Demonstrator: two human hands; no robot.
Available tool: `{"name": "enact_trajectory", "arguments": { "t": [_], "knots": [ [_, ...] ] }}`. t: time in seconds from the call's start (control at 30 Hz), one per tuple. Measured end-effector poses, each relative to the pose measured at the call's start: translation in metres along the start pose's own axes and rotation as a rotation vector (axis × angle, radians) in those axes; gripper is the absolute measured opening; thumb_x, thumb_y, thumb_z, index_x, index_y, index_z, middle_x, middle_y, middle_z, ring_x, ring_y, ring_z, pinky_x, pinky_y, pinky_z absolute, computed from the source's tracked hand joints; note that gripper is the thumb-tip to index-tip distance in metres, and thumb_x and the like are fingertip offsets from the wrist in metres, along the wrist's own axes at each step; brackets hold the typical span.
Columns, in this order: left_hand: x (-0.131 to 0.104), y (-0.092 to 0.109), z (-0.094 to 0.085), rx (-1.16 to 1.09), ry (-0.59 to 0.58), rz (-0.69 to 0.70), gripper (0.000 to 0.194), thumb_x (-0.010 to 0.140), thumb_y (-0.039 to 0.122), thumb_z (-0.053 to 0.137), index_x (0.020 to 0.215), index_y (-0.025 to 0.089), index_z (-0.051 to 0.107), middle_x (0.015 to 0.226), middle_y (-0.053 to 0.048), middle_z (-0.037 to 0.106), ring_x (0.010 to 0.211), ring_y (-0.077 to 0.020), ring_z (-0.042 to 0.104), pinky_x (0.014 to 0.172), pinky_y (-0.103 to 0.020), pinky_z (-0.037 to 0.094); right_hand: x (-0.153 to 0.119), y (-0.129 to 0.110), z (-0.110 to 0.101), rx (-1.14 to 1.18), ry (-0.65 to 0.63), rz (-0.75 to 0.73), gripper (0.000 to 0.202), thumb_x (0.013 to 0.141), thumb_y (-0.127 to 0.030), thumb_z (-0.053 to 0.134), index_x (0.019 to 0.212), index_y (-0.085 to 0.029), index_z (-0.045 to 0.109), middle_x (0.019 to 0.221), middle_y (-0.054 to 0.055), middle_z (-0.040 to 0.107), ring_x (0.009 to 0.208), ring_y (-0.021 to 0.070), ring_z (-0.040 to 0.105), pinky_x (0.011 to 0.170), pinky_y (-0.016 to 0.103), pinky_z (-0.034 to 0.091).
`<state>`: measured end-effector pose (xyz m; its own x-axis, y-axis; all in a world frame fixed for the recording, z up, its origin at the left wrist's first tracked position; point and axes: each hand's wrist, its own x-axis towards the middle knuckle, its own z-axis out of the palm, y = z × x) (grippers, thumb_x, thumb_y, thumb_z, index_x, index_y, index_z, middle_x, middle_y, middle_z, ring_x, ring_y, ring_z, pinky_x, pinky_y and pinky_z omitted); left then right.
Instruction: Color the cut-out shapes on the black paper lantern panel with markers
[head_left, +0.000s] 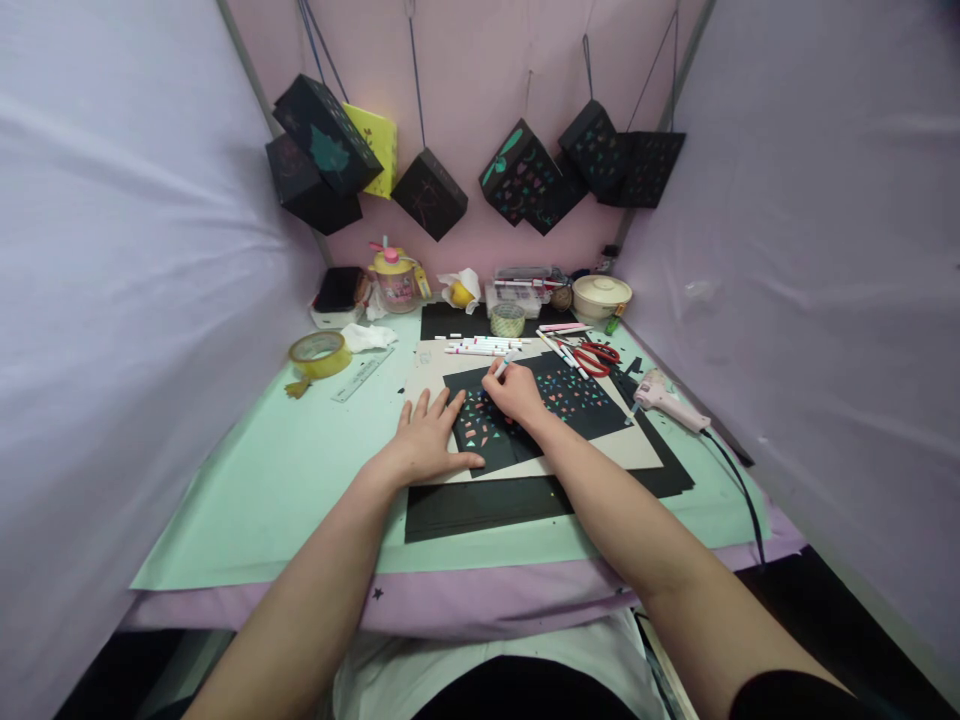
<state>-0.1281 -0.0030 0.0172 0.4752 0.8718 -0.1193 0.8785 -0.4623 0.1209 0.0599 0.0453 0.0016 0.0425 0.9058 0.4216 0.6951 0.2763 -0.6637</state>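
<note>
Right now, the black paper sheet dotted with small coloured shapes (600, 408) lies on a pale beige board (634, 452) on the green-covered counter (300, 490). The left hand (427, 437) is open, fingers spread flat across the sheet's left edge. The right hand (519, 392) is closed around a slim white marker (507, 362), held over the upper left part of the sheet; its tip seems to meet the paper, though the fingers mostly hide it. Just beyond the sheet lies a row of white pens (487, 346), with a patterned tape roll (508, 322) behind them. Red-handled scissors (598, 356) rest beyond its right part, and a pale pink glue gun (670, 400) lies to its right. Well to its left are a clear ruler (363, 376) and a yellow tape roll (330, 368).
</note>
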Motion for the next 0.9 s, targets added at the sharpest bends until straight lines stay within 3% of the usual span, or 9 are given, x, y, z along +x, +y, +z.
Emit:
{"name": "enact_trajectory", "arguments": {
  "t": [0.9],
  "knots": [
    [-0.0003,0.0006,-0.0014,-0.004,-0.002,0.000,0.113,0.063,0.086,0.043,0.150,0.023,0.007,0.156,-0.009,0.008,0.141,-0.0374,0.001,0.110,-0.055,0.007,0.0006,0.0001,0.0006,-0.040,0.003,0.000,0.019,0.076,-0.027,0.046,0.063,-0.019,0.056,0.054,0.000,0.058,0.056,0.0146,0.055,0.057,0.022,0.034]
  ]
}}
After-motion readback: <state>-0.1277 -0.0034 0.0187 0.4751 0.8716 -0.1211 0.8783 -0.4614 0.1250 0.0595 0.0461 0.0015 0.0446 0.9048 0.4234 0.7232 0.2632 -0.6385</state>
